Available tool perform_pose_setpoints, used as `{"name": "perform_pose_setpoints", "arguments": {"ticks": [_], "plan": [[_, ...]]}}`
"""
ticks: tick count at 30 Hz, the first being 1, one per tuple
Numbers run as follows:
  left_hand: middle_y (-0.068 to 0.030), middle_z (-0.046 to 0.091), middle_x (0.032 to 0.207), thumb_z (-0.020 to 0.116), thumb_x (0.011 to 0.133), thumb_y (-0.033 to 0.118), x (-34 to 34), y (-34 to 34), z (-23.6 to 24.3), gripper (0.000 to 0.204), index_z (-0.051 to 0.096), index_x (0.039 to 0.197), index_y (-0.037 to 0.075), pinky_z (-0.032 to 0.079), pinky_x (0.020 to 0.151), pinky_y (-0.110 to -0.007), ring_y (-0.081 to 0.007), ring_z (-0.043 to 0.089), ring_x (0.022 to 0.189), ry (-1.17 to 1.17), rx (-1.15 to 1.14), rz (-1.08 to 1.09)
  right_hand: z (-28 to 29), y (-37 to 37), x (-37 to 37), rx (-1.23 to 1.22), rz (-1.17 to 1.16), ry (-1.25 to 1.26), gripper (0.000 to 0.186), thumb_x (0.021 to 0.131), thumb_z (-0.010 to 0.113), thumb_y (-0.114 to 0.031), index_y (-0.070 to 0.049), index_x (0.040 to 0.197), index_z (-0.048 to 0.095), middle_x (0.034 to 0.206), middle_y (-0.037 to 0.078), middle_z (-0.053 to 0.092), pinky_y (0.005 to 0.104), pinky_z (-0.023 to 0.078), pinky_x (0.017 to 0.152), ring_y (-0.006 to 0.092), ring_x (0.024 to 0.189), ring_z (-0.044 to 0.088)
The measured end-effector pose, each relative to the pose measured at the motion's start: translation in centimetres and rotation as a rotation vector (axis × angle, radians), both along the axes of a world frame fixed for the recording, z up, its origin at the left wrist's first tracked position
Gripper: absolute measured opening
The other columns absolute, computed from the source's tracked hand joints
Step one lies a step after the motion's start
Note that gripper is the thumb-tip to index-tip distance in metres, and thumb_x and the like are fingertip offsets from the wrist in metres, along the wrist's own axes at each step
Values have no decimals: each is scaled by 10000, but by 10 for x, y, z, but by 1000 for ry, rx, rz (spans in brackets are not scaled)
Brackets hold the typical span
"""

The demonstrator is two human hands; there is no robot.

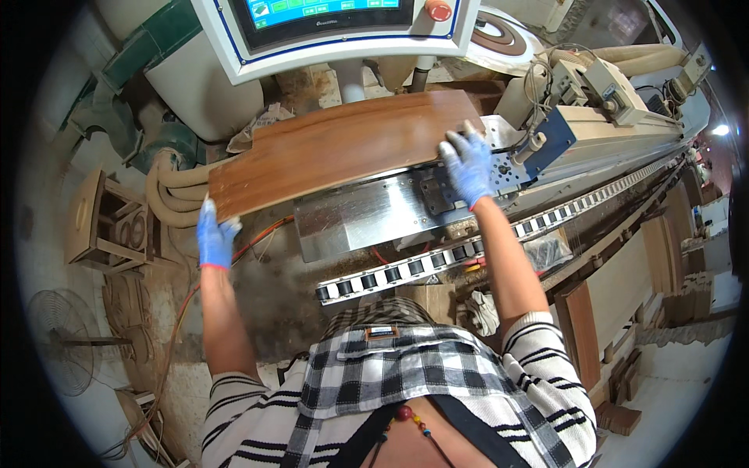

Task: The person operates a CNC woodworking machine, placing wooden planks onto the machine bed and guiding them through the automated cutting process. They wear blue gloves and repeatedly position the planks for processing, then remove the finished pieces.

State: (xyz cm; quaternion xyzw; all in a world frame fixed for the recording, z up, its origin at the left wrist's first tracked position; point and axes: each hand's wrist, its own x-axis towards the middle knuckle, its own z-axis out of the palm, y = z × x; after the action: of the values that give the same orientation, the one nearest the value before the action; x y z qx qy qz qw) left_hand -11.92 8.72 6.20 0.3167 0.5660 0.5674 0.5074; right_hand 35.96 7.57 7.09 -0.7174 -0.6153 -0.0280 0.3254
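Observation:
A long reddish-brown wooden board [343, 144] lies slantwise across the metal bed [367, 210] of a machine, its left part sticking out past the bed. At the board's near left corner my gloved left hand [214, 236] is closed on the edge, the fingers partly hidden. My right hand [469, 168], in a blue and white glove, grips the board's right end, with fingertips over its top face. Just right of that hand stands a blue metal plate [552, 140] on the machine, beside a perforated plate [505, 165].
A control panel [343, 43] with a screen and a red button [438, 10] overhangs the far side. Between me and the bed runs a roller track [406, 267]. Dust hoses [168, 191] and a wooden stool [117, 222] stand left, near a fan [66, 341]. More boards [616, 285] lean at right.

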Motion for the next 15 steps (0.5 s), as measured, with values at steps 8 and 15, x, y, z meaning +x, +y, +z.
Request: {"name": "perform_pose_setpoints", "arguments": {"ticks": [8,15], "plan": [[-44,598,1189,500,961,370,-46,-148,-31,515,407,1397,113,494,593,-253,-142,627,868,-126,121,-150,-26,-145,-58,-61,220,1362,360,932,488,-115,2,1272,499,938,44,606,199,487,601,65,689,561],[-54,481,1360,467,973,335,29,-128,-82,520,361,1427,104,514,775,-322,-202,539,1139,69,-35,-205,-82,-155,19,-110,-27,1632,419,942,477,-43,-57,1353,396,947,144,622,280,576,612,175,717,646]]}}
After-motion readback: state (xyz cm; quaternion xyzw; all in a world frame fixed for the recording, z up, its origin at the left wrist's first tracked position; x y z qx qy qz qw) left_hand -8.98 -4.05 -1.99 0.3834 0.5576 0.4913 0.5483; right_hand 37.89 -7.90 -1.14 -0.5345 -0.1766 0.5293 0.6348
